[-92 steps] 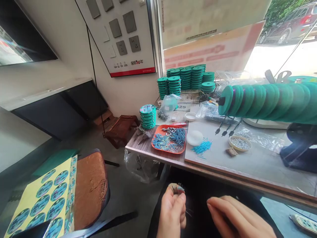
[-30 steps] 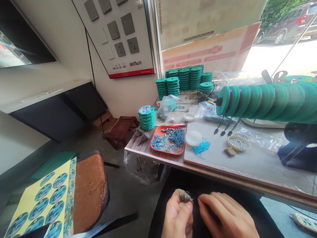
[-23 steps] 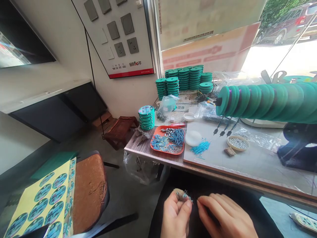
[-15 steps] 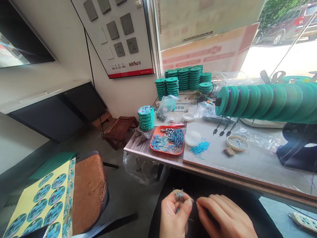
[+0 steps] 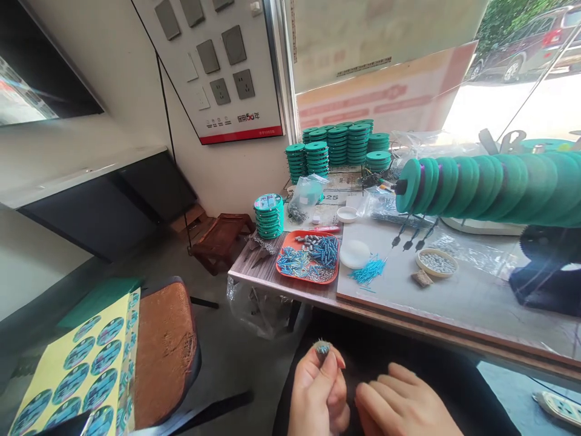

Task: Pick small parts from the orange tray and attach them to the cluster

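Note:
My left hand [image 5: 316, 393] is closed around a small bundle of blue-and-grey pins [image 5: 322, 348], whose tips stick out above my thumb and forefinger. My right hand [image 5: 403, 409] lies just right of it over my dark lap, fingers curled and pressed together, fingertips near my left hand; whatever it pinches is too small to make out. Both hands sit below the front edge of the table [image 5: 408, 330].
On the table stand an orange tray [image 5: 284, 275] of blue and grey pieces, stacks of teal reels [image 5: 269, 215], a white lid [image 5: 356, 253], loose blue pins [image 5: 368, 271], a small dish [image 5: 436, 262] and a row of teal discs [image 5: 490, 184]. A chair [image 5: 166, 345] and sticker sheet [image 5: 77, 369] are at left.
My left hand has turned the bundle upright and lifted it slightly. My right hand has dropped lower and moved a little away from the bundle.

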Demonstrator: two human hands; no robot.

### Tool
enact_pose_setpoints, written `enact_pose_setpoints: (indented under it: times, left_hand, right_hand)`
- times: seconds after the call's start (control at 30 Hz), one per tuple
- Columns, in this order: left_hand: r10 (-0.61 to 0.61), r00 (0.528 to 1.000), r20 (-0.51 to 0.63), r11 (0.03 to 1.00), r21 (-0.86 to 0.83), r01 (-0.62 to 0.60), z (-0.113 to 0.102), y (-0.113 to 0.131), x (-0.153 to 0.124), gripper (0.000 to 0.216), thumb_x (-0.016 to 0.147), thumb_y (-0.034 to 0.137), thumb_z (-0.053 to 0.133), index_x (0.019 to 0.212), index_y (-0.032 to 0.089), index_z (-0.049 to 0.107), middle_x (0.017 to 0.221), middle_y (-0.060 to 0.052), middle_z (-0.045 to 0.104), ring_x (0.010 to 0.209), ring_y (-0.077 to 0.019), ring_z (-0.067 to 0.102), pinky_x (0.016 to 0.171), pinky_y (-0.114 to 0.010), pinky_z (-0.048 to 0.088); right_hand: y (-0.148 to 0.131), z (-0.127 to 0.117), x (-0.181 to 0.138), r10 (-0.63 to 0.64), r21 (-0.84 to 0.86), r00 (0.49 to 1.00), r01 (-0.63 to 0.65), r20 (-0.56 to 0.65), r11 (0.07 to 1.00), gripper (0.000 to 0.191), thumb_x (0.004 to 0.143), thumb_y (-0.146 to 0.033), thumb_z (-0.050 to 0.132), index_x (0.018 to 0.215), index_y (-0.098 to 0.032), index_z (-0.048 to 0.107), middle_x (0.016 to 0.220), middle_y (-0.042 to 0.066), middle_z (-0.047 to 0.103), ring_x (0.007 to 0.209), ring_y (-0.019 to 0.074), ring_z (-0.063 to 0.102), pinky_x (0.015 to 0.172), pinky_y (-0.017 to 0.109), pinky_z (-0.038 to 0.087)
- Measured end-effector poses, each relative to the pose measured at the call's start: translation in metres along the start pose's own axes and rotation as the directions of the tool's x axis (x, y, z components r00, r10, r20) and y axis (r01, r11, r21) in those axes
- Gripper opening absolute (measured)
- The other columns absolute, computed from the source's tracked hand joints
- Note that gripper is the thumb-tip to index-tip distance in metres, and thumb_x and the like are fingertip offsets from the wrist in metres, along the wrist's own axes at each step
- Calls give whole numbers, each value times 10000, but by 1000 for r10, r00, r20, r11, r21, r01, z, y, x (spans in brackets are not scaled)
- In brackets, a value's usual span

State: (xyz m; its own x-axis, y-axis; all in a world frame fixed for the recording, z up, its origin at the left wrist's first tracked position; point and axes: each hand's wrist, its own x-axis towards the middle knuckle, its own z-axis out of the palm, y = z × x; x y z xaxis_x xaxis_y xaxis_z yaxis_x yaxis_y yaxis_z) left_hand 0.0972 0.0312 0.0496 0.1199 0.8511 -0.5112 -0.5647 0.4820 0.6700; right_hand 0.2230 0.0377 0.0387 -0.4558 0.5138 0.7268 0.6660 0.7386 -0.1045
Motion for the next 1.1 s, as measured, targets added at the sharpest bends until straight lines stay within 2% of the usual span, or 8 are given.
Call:
enact_pose_setpoints:
  times: [0.07, 0.2, 0.27, 0.33, 0.43, 0.7, 0.83, 1.1]
  left_hand:
    - [21, 999, -45, 1000, -21, -22, 0, 7, 0, 444, 528, 533, 771, 602, 180, 513, 364, 141, 253, 339, 2, 74, 328, -143, 78]
    - [203, 954, -220, 979, 39, -200, -5, 21, 1, 470, 500, 515, 793, 672, 164, 534, 420, 145, 239, 393, -12, 99, 351, -140, 103]
    - [194, 967, -167, 978, 105, -178, -7, 21, 1, 470, 550, 512, 769, 776, 166, 546, 439, 139, 268, 405, -20, 112, 364, -140, 104]
    - [116, 992, -44, 981, 162, -107, -8, 14, 2, 460, 608, 536, 719, 829, 183, 522, 443, 138, 285, 393, -23, 108, 363, -148, 91]
    - [63, 997, 52, 972, 224, -73, -9, 2, 3, 425, 661, 569, 656, 757, 201, 467, 444, 139, 275, 370, -22, 99, 352, -166, 78]
    - [30, 999, 39, 964, 262, -40, -9, -3, 5, 441, 651, 583, 649, 690, 208, 420, 425, 154, 228, 368, -27, 79, 358, -177, 67]
    - [21, 999, 32, 964, 265, -29, -7, -2, 2, 416, 666, 554, 647, 681, 207, 418, 424, 153, 236, 367, -26, 88, 360, -174, 81]
    - [-77, 997, 7, 985, 158, 75, -6, -2, 1, 419, 618, 510, 706, 694, 200, 436, 424, 139, 282, 385, -26, 110, 376, -177, 68]
  right_hand:
    - [1, -2, -1, -38, -2, 999, 38, 9, 999, 346, 838, -43, 332, 530, -201, 334, 387, -86, 371, 336, 67, 307, 500, 227, 250]
    - [10, -12, -4, -20, -13, 998, 21, 53, 1000, 326, 835, -49, 340, 549, -205, 356, 407, -85, 385, 348, 74, 319, 496, 232, 256]
    - [14, -18, -3, 33, 6, 998, -34, 49, 999, 296, 860, -78, 362, 600, -205, 427, 441, -79, 427, 368, 72, 360, 492, 234, 263]
    - [15, -22, -1, 73, 38, 997, -74, 26, 997, 244, 885, -108, 381, 695, -198, 506, 487, -68, 486, 396, 69, 418, 500, 232, 288]
    - [12, -21, 2, 101, 83, 995, -101, -5, 991, 200, 897, -123, 402, 771, -183, 546, 522, -50, 523, 425, 70, 460, 503, 230, 316]
    - [3, -1, -10, 216, 174, 976, -215, 17, 961, 213, 921, -134, 371, 816, -181, 550, 602, -21, 536, 500, 104, 461, 542, 267, 296]
    - [1, 2, -14, 217, 181, 973, -228, 77, 957, 204, 922, -127, 370, 806, -182, 529, 596, -31, 506, 504, 109, 420, 563, 272, 263]
    - [1, 11, -19, 223, 219, 973, -229, 52, 948, 270, 935, -144, 335, 755, -189, 532, 582, -37, 490, 498, 100, 408, 570, 265, 244]
